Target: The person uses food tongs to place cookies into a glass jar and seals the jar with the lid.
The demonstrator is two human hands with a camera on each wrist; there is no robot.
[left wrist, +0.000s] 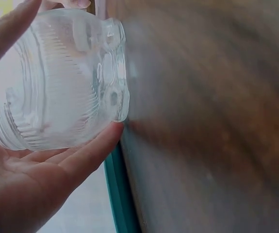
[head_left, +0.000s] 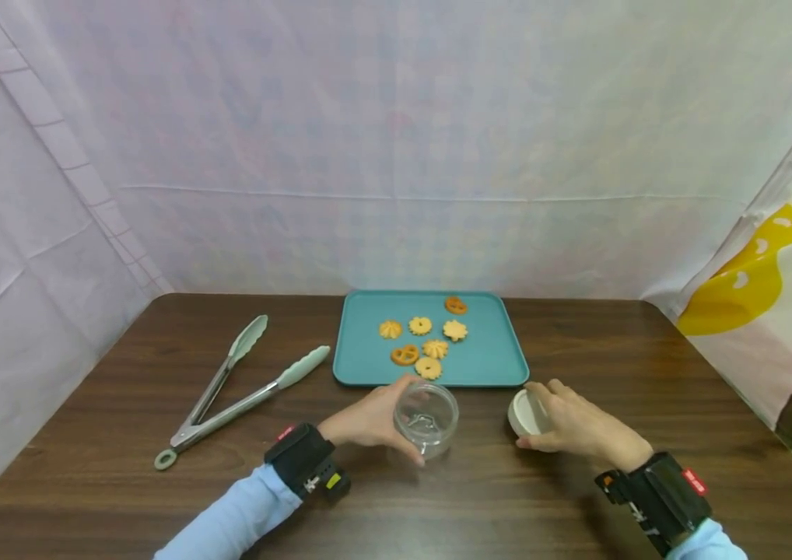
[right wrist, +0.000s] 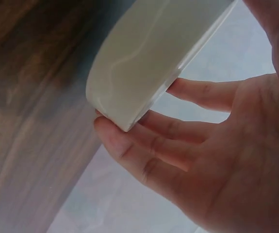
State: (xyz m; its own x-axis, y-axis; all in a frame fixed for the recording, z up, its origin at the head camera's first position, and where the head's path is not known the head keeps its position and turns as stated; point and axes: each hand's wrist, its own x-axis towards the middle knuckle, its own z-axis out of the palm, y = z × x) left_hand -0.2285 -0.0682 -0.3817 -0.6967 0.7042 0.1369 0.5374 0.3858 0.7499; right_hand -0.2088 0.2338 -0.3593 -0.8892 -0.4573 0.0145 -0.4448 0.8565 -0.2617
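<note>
A clear glass jar (head_left: 427,420) without a lid stands at the near side of the teal tray (head_left: 487,342). My left hand (head_left: 376,420) holds it from the left, thumb on the near side and fingers round the far side. In the left wrist view the jar's ribbed wall (left wrist: 61,82) shows, with one fingertip beside its base. To the right, my right hand (head_left: 571,420) grips a white round lid (head_left: 527,414) by its edge, and the lid tilts. The right wrist view shows fingers (right wrist: 144,155) along the rim of the lid (right wrist: 139,58).
On the tray lie several flower-shaped cookies (head_left: 428,368) and a few pretzels (head_left: 405,355). Metal tongs (head_left: 228,412) with pale green tips lie spread on the brown wooden table (head_left: 88,435) at the left. A white cloth (head_left: 396,155) hangs behind the table.
</note>
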